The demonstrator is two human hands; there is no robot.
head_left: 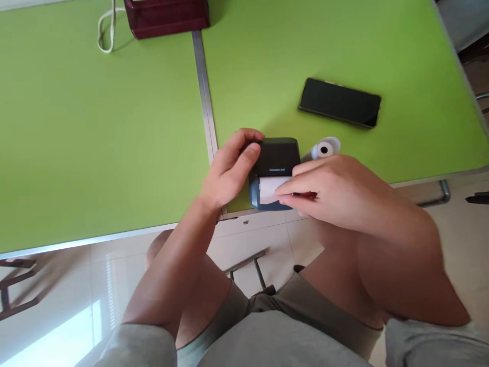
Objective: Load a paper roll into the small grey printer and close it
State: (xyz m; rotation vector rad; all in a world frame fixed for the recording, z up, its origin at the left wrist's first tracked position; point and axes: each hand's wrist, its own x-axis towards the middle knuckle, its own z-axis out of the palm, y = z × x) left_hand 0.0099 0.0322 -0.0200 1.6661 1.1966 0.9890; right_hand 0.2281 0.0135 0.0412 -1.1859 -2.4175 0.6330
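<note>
A small dark printer [277, 155] with a blue-grey front lies at the near edge of the green table. My left hand [233, 165] grips its left side, fingers curled over the top left corner and thumb on the dark cover. A strip of white paper [268, 189] lies across the printer's front part. My right hand [328, 188] pinches the right end of this paper between thumb and fingers. Just beyond my right hand, a white paper roll [324, 148] with a black core rests on the table, partly hidden by the hand.
A black phone [340, 102] lies face up beyond the roll. At the far side stands a dark red object [168, 18] beside a white cord [106, 30]. A metal seam [204, 97] divides the green table [114, 137]. My legs are below the near edge.
</note>
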